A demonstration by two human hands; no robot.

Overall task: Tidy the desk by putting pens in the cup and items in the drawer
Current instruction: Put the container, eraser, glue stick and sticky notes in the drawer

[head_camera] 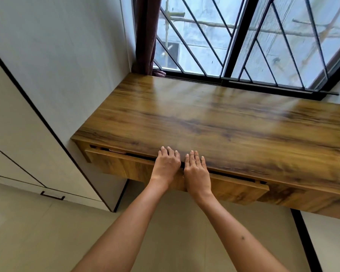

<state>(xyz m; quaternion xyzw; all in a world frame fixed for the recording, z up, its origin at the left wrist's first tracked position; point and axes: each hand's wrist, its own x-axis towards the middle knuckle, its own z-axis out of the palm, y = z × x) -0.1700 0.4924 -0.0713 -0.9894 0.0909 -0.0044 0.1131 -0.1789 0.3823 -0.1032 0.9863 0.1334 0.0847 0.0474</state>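
Both empty flat hands, left hand [166,165] and right hand [197,171], press the nearly shut wooden drawer [118,163] under the bare wood-grain desk [214,118]; one last inward push seems needed.

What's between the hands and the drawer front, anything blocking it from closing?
Nothing visible. Left hand and right hand rest palms on the drawer front, fingers over the desk edge. Only a narrow gap is open; its inside is too dark to check.

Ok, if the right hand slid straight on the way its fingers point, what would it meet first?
Nothing, as far as the picture shows. The right hand lies flat on the front edge of the desk, fingers aimed toward the window. The bare top runs clear to the window frame, which would likely be the first stop.
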